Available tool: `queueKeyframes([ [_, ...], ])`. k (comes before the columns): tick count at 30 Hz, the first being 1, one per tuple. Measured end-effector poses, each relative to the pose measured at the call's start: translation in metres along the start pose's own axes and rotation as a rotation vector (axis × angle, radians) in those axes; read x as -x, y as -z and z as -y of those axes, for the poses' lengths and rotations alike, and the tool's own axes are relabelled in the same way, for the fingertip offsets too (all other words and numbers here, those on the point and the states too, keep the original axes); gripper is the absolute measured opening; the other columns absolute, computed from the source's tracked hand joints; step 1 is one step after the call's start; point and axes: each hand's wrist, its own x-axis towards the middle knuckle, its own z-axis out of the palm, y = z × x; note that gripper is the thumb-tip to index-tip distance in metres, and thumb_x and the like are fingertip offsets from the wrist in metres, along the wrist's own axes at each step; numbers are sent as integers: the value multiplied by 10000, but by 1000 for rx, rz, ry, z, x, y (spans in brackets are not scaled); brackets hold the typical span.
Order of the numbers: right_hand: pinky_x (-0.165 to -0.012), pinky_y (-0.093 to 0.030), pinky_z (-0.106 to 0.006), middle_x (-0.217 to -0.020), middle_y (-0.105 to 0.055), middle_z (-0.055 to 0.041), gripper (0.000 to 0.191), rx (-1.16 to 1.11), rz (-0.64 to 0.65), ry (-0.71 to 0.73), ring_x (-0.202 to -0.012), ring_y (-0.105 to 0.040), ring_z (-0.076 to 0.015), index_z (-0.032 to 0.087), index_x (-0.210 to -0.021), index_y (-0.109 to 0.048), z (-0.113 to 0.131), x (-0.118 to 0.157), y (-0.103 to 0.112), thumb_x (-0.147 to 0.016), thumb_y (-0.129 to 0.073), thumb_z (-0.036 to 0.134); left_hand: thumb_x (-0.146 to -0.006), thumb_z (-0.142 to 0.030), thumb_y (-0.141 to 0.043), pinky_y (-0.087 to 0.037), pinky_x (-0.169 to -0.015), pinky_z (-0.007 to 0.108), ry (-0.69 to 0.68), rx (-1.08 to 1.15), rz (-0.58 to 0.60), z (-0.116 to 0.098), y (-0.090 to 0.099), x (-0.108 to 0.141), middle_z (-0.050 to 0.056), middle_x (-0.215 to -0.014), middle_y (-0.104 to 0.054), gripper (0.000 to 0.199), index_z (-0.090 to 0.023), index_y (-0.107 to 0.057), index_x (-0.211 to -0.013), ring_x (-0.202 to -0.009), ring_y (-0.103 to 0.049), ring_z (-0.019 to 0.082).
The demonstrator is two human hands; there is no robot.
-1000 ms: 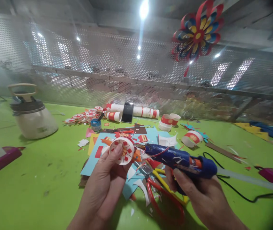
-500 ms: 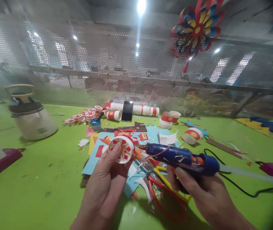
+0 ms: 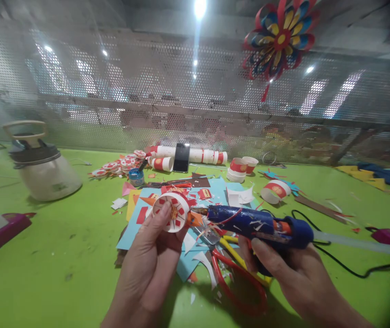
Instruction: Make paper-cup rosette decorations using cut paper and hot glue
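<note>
Head view: left hand (image 3: 153, 257) pinches decorated paper-cup base (image 3: 179, 214), right hand (image 3: 285, 271) grips hot-glue gun (image 3: 259, 224), nozzle (image 3: 200, 211) beside the base's edge; presumably gluing, next move needing steady aim.

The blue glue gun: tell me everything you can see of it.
The glue gun has a plastic-looking blue body with whitish streaks, an orange part near the rear and a dark nozzle. A translucent stick projects from its back. The right hand's grip holds it roughly level above the table, nozzle toward the white-and-red round piece; whether they touch is unclear.
</note>
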Motion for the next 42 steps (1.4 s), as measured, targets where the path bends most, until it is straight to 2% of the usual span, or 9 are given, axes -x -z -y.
queueKeyframes([
  [5,-505,-473,-251,-579,-584,-16,444,-42,0,-32,-543,-526,-145,202,-614,-589,-3,1,-1,-878,-512,551,-823,37,-574,-611,-611,224,-6,-3,-13,0,1,0,41,-774,-729,202,-119,-687,-765,-632,-684,111],
  [12,-467,-397,-249,-568,-535,-14,474,-95,55,-97,-543,-480,-139,198,-605,-544,-4,1,0,-886,-487,576,-844,20,-556,-594,-602,192,13,-25,32,1,1,2,55,-774,-736,209,-117,-690,-762,-649,-693,112],
  [18,-508,-428,-261,-599,-524,-14,462,-57,31,-61,-561,-477,-141,198,-619,-545,-4,0,-1,-895,-476,561,-843,15,-560,-598,-601,202,14,-21,33,3,2,1,52,-775,-734,200,-118,-689,-769,-642,-692,113],
  [24,-474,-427,-242,-579,-554,-17,449,-55,47,-24,-542,-495,-137,199,-612,-554,-7,0,-1,-903,-477,532,-845,32,-540,-601,-595,205,18,-12,6,2,0,1,61,-787,-740,221,-115,-688,-773,-645,-695,116],
  [31,-444,-365,-246,-530,-511,-10,494,-124,43,-99,-510,-461,-131,196,-576,-546,-5,2,-2,-889,-488,574,-827,19,-573,-596,-628,211,8,-44,35,2,4,-1,68,-796,-745,186,-118,-692,-784,-669,-702,124],
  [36,-451,-384,-251,-577,-550,-34,507,-127,18,-102,-570,-517,-160,197,-563,-543,-1,1,-1,-863,-501,604,-826,2,-587,-589,-596,220,21,-56,-3,2,1,1,36,-740,-734,177,-133,-697,-794,-591,-676,107],
  [42,-488,-422,-259,-582,-537,-11,459,-50,20,-46,-543,-492,-145,203,-614,-562,-3,-3,-2,-898,-476,553,-814,6,-599,-581,-612,210,24,-36,31,2,3,3,32,-738,-731,175,-137,-699,-799,-620,-682,110],
])
